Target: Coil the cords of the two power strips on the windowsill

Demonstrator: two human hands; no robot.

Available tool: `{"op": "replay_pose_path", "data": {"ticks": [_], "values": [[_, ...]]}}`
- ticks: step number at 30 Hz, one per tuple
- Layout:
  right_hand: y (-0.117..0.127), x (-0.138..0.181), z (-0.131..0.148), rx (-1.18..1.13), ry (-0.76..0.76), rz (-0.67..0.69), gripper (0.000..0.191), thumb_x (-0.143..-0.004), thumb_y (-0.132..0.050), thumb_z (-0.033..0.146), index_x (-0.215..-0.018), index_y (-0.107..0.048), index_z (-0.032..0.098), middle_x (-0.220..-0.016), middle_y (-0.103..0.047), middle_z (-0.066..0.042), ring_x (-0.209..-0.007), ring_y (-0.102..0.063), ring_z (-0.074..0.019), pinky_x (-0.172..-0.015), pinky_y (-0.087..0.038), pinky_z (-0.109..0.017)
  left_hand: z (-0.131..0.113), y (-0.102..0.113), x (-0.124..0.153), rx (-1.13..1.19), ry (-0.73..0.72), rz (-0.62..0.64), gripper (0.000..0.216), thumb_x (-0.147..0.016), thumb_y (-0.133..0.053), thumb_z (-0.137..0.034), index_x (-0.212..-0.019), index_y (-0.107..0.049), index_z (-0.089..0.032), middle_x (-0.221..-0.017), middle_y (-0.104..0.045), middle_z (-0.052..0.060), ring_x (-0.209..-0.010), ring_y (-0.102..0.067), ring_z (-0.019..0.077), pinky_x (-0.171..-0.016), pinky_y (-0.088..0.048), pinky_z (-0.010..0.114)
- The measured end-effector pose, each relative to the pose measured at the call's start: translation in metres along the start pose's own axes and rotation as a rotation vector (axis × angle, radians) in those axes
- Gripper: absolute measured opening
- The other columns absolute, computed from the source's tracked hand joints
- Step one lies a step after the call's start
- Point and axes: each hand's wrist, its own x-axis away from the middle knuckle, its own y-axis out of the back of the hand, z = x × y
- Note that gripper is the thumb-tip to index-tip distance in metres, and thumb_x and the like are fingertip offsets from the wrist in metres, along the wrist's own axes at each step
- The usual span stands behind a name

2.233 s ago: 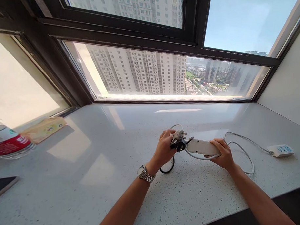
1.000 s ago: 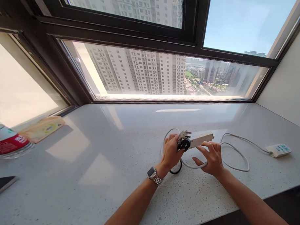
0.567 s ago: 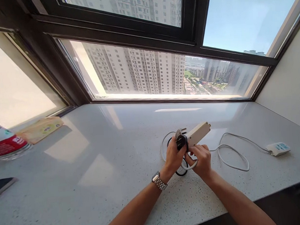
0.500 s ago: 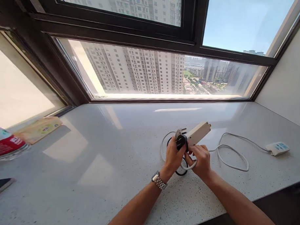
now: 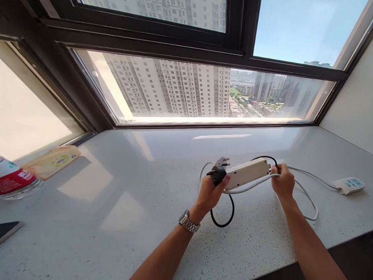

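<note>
My left hand (image 5: 209, 192), with a metal-band watch (image 5: 188, 221) on its wrist, is closed around one end of a white power strip (image 5: 247, 174) and a black plug (image 5: 218, 175). A second, greyish plug (image 5: 223, 161) sticks up just behind the black one. At the strip's far end, my right hand (image 5: 283, 180) pinches a white cord (image 5: 252, 187) that runs along the strip's near side. A black cord (image 5: 268, 156) also reaches my right fingers, and its loop (image 5: 223, 225) hangs below my left hand.
On the right, a small white box (image 5: 351, 185) with blue markings lies at the end of a white cord. A red-labelled bottle (image 5: 13, 178), a yellowish packet (image 5: 54, 161) and a dark flat device (image 5: 6, 232) lie left on the speckled counter (image 5: 165, 238). Windows stand behind.
My right hand has moved right, away from my left, drawing the white and black cords along the power strip. The strip has turned flatter, and my left hand has shifted slightly left.
</note>
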Motion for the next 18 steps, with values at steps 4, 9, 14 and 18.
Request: {"op": "replay_pose_path", "data": {"ticks": [4, 9, 14, 18], "values": [[-0.002, -0.007, -0.02, 0.007, -0.006, 0.154, 0.025, -0.082, -0.049, 0.039, -0.067, -0.059, 0.021, -0.056, -0.062, -0.003, -0.046, -0.047, -0.0151, -0.044, -0.024, -0.025, 0.009, -0.005, -0.003, 0.168, 0.103, -0.181, 0.045, -0.081, -0.054, -0.055, -0.1, -0.063, -0.015, -0.087, -0.067, 0.008, -0.079, -0.062, 0.0203, -0.063, -0.051, 0.028], [-0.001, 0.003, -0.012, -0.011, 0.048, 0.393, 0.033, -0.082, -0.05, 0.05, -0.07, -0.06, 0.021, -0.053, -0.056, 0.0, -0.042, -0.045, -0.0136, -0.04, -0.023, -0.023, 0.014, -0.01, -0.008, 0.079, 0.166, -0.296, 0.038, -0.083, -0.054, -0.052, -0.09, -0.061, -0.015, -0.072, -0.064, 0.006, -0.061, -0.059, 0.017, -0.052, -0.047, 0.026], [0.01, 0.013, -0.001, -0.079, 0.205, 0.69, 0.031, -0.078, -0.056, 0.047, -0.062, -0.056, 0.02, -0.051, -0.05, 0.003, -0.046, -0.041, -0.011, -0.045, -0.025, -0.023, 0.016, -0.016, -0.011, -0.102, 0.115, -0.273, 0.023, -0.083, -0.057, -0.039, -0.09, -0.057, -0.017, -0.074, -0.065, 0.006, -0.064, -0.062, 0.0191, -0.051, -0.043, 0.026], [0.016, 0.011, -0.012, -0.165, 0.2, 0.946, 0.019, -0.075, -0.059, 0.036, -0.067, -0.058, 0.019, -0.056, -0.052, 0.004, -0.051, -0.044, -0.0112, -0.048, -0.031, -0.022, 0.019, -0.015, -0.017, -0.138, 0.124, -0.204, 0.02, -0.08, -0.058, -0.033, -0.094, -0.057, -0.018, -0.076, -0.067, 0.005, -0.07, -0.065, 0.0208, -0.058, -0.046, 0.027]]}}
